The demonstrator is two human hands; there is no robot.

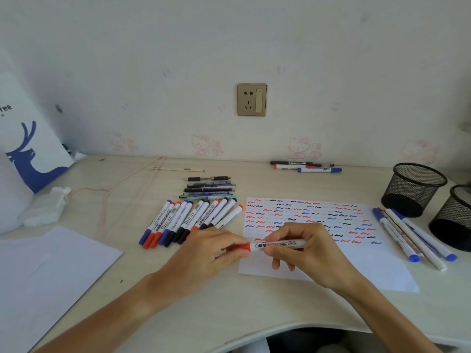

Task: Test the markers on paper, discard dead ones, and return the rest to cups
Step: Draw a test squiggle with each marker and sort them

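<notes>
Both hands hold one white whiteboard marker (277, 244) level above the near left corner of the test paper (362, 261). My left hand (211, 253) pinches its red cap (242, 247). My right hand (303, 250) grips the white barrel. The paper carries rows of red, blue and black squiggles. A row of several capped markers (188, 221) lies left of the paper. Two black mesh cups (413, 189) stand at the far right, and nothing shows above their rims.
Several dark pens (210, 189) lie behind the marker row. Three markers (305, 166) rest by the wall. A few blue-capped markers (413, 235) lie beside the cups. Blank sheets (46, 271), crumpled tissue (46, 207), a cable and a white bag (28, 149) fill the left side.
</notes>
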